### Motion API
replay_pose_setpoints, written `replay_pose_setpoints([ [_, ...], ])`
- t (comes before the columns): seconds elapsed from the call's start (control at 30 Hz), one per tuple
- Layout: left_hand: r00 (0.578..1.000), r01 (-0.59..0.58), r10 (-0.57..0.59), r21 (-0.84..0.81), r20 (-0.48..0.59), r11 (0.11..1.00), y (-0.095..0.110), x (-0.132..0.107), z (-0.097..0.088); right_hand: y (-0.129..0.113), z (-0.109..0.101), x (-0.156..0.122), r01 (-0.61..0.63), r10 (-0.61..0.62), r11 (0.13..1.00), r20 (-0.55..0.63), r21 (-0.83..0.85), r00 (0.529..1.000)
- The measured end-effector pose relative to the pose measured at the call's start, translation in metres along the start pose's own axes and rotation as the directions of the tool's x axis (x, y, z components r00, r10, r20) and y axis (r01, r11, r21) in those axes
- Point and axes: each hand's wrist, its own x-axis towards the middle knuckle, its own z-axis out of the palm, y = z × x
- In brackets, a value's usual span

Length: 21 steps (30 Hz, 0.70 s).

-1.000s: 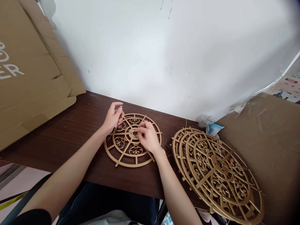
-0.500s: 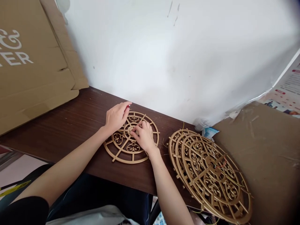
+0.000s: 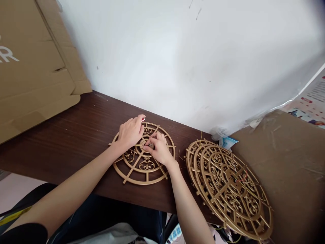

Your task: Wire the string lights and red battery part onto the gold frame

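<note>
A round gold openwork panel [image 3: 146, 183] with scrollwork lies flat on the dark wooden table. Over its upper left part is my left hand [image 3: 130, 131], closed on a small red and silver object [image 3: 143, 119] of which only the end shows; its kind is unclear. My right hand [image 3: 160, 149] reaches over the panel's right half, thumb and fingertips pinched at the hub in the middle. Whatever sits between those fingertips is too small to make out.
To the right, several similar gold panels [image 3: 215, 200] lie stacked, with thin coloured wires at the top one's hub. Beyond them is a brown cardboard sheet [image 3: 286, 169]. A large carton [image 3: 33, 84] stands at left, and a white wall [image 3: 142, 61] rises behind the table [image 3: 63, 135].
My left hand has come down and slightly right, closer to the panel's middle. The right hand stays at the hub, its fingertips pinched more closely. The camera view has shifted a little.
</note>
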Motion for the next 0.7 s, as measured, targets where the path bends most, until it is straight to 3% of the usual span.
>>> replay_pose_setpoints([
  [0.1,0.999,0.016,-0.014,-0.036,0.036,0.999,-0.001,0.001,0.001,-0.001,-0.002,0.002,-0.007,0.009,0.998,-0.04,0.058,0.999],
  [0.23,0.99,0.136,-0.128,-0.169,0.057,0.976,-0.007,0.007,-0.004,0.003,0.0,0.005,-0.012,0.045,0.97,-0.133,0.242,0.99],
  [0.4,0.981,0.189,-0.194,-0.303,0.014,0.934,-0.01,0.01,-0.009,0.007,0.003,0.007,-0.1,0.213,0.842,-0.158,0.53,0.964],
  [0.5,0.99,0.139,-0.142,-0.316,0.015,0.939,-0.009,0.01,-0.01,0.005,0.001,0.008,-0.1,0.292,0.731,-0.177,0.675,0.94],
  [0.6,0.991,0.033,0.004,-0.269,0.137,0.963,-0.01,0.01,-0.013,0.004,-0.003,0.009,-0.08,0.356,0.627,-0.193,0.775,0.914],
  [0.7,0.926,-0.125,0.194,-0.22,0.325,0.967,-0.011,0.01,-0.016,0.005,-0.004,0.009,-0.059,0.405,0.561,-0.212,0.826,0.889],
])
